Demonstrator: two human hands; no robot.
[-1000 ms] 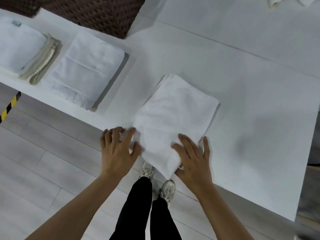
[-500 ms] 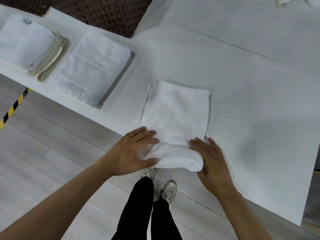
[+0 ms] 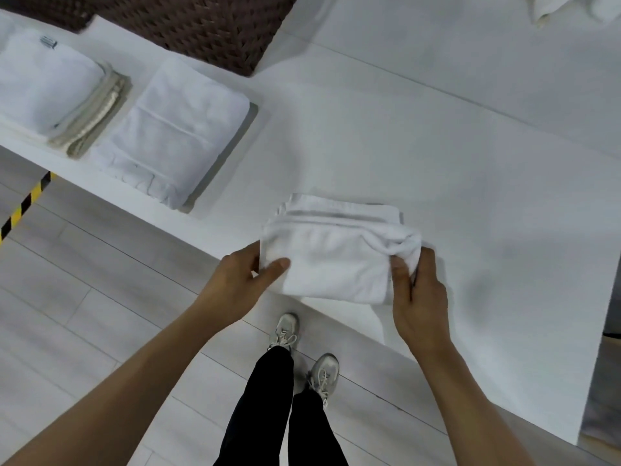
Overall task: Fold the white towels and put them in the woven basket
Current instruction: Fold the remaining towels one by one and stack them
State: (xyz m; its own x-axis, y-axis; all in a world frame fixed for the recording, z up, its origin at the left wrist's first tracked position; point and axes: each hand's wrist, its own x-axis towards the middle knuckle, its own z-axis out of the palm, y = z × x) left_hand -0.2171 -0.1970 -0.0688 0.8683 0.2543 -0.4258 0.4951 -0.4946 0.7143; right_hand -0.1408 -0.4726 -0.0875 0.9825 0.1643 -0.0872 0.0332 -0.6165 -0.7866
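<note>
towel: folded white towel (image 3: pixel 332 260), near table (image 3: pixel 437 146) front edge, well apart from basket (image 3: pixel 188 21)
left hand (image 3: pixel 235 284): pinching left end, thumb on top
right hand (image 3: pixel 416 290): clamped on bunched right end
handling: soft, light, floppy, likely to unfold; best held at both ends, layers pinched together
hidden: basket cut off at top, inside unseen; fingers under towel out of sight; more cloth (image 3: pixel 554 8) cropped top right

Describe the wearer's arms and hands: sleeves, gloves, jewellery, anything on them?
Both forearms are bare, with no sleeve in view. The left hand and right hand are ungloved; no rings, watch or wristband show. Lower down, black trousers and light grey lace-up trainers are visible.
</note>
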